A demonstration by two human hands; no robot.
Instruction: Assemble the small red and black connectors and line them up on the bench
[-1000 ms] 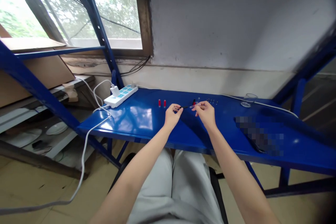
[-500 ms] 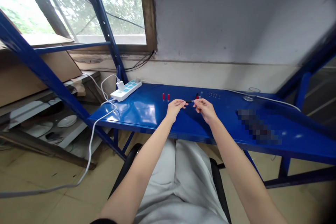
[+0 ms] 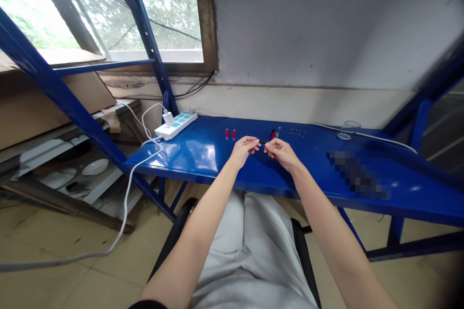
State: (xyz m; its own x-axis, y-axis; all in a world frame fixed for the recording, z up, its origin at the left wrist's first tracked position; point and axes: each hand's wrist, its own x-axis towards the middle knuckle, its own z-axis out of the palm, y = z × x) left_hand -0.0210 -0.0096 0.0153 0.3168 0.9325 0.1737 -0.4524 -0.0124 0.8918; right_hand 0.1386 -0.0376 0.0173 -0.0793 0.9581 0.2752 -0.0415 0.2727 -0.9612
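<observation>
My left hand (image 3: 245, 150) pinches one end of a short, thin black rod (image 3: 262, 142) above the blue table. The other end is between the closed fingertips of my right hand (image 3: 281, 151); most of the rod is hidden, and its exact kind does not show. Just beyond my right hand lie some small red, black and clear pieces (image 3: 273, 134). Two short red cylinders (image 3: 230, 134) stand side by side beyond my left hand. Several tiny metallic parts (image 3: 297, 132) are laid out farther right.
A white power strip (image 3: 176, 124) with a plugged-in adapter sits at the blue table's (image 3: 195, 166) left end. A clear glass (image 3: 349, 130) is at the back right, beside a white cable. One blurred-out dark item (image 3: 358, 176) lies on the right. Blue posts rise at both ends.
My right hand has moved slightly left, closer to my left hand, so less of the black rod shows between them. The view has shifted a little.
</observation>
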